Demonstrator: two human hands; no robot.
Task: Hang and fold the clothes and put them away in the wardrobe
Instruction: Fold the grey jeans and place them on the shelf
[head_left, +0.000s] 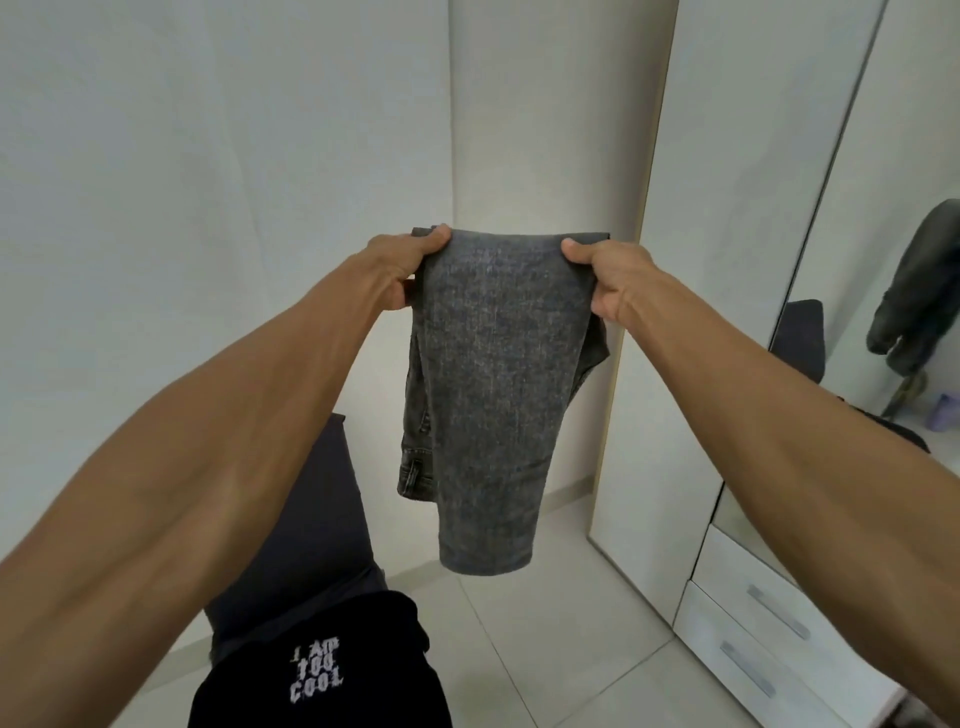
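The only writing you can read is white lettering on a black garment (332, 654) at the bottom edge of the view: "I AM TOO COOL", stacked in three lines. That garment sits at the near end of a dark grey padded surface (296, 514), a bed or a seat, which one you cannot tell. No label shows on anything else.

Both your arms reach forward and up, forearms bare, converging on a pair of washed grey jeans (493, 395). You hold the jeans in the air in front of the white wall, doubled over at the top, so that the fold runs level between your hands. Your left hand (408, 267) pinches the left end of the fold, thumb on the near face and fingers hidden behind the cloth. Your right hand (608, 283) grips the right end the same way. The hands are apart, with the width of the folded jeans between them. The cloth hangs straight down, clear of the tiled floor (545, 639); a waistband with a belt loop shows on the back layer at the lower left.

To your right stands the white wardrobe (696, 218), its two lower drawers (758, 618) closed, each with a metal bar handle. Its mirrored door (883, 171) reflects a dark jacket (919, 280).
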